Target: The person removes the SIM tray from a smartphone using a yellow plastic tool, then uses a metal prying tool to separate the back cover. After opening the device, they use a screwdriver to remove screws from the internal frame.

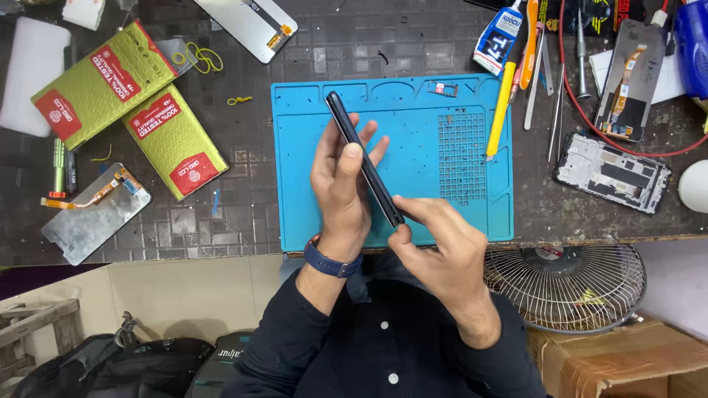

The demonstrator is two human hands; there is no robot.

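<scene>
Smartphone, slim, black, glossy-edged [364, 160], seen edge-on from the head camera: held in the air above the near half of a blue silicone repair mat [450, 110], not resting on it. Long axis runs diagonally, from the far-left end over the mat's middle down to the near-right end close to the mat's near edge.

Left hand [341, 180], dark blue band at the wrist: wrapped around the phone's middle from the left side, thumb laid along the near face, fingers spread behind the far face, their tips showing past the phone's right edge. It carries most of the phone's length.

Right hand [435, 243]: lies near and right of the phone, fingertips pinched on the near-right end. Both hands touch the phone; the left grips the body, the right only the lower corner.

Surroundings, same view:
- two green padded parts pouches with red labels [125, 96], far left on the dark tiled bench top [251, 191], well apart from the hands;
- bare display panel with orange flex cable [92, 210], left, near the bench edge;
- white-backed screen panel [247, 26], far centre;
- yellow-handled tool [500, 110], tweezers and a glue tube, right of the mat;
- stripped phone frame [612, 173], right;
- wire-guarded fan [564, 284], below the bench, near right.
</scene>
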